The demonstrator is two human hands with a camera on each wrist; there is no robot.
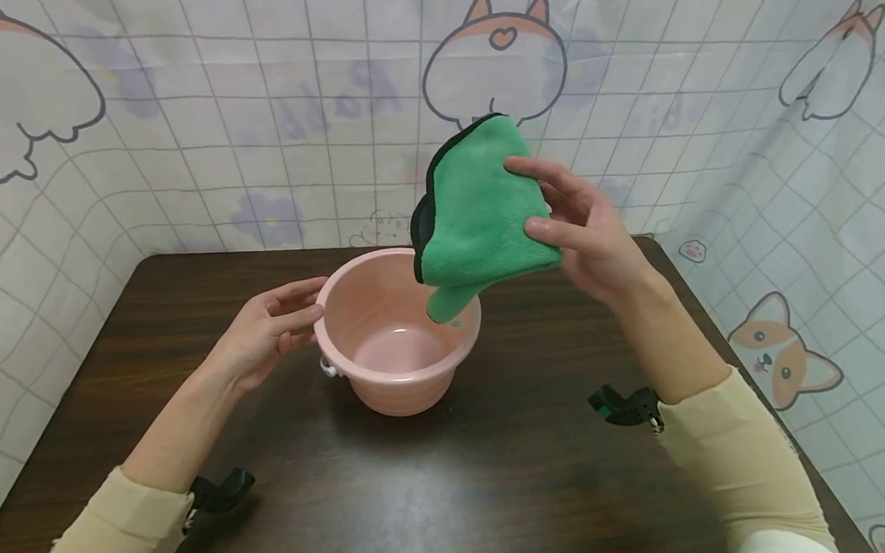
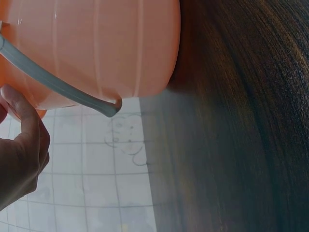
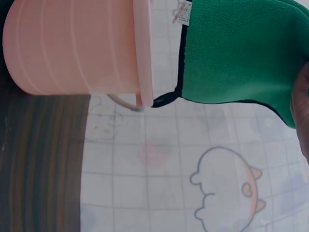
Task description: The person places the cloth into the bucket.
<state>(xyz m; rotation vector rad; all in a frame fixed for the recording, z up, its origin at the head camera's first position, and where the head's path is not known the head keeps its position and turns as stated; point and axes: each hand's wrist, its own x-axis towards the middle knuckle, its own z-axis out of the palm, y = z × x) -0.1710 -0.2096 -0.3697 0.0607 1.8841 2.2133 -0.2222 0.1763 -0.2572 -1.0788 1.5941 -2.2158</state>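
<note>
A green cleaning cloth (image 1: 484, 203) with black edging hangs folded from my right hand (image 1: 587, 234), which pinches it between thumb and fingers. Its lower corner overlaps the opening of the pink bucket (image 1: 395, 377) in the head view. The right wrist view shows a white label (image 3: 184, 13) and a black loop (image 3: 166, 99) on the cloth, close to the rim. The bucket stands upright on the table. My left hand (image 1: 270, 330) touches the left of its rim from outside, fingers relaxed. A grey handle (image 2: 58, 86) hangs down the bucket's side.
The dark wood-grain table (image 1: 522, 481) lies under the bucket. A white tiled-pattern sheet (image 1: 285, 118) with cartoon dogs closes off the back and both sides. Black wrist mounts (image 1: 222, 492) stick out from both sleeves.
</note>
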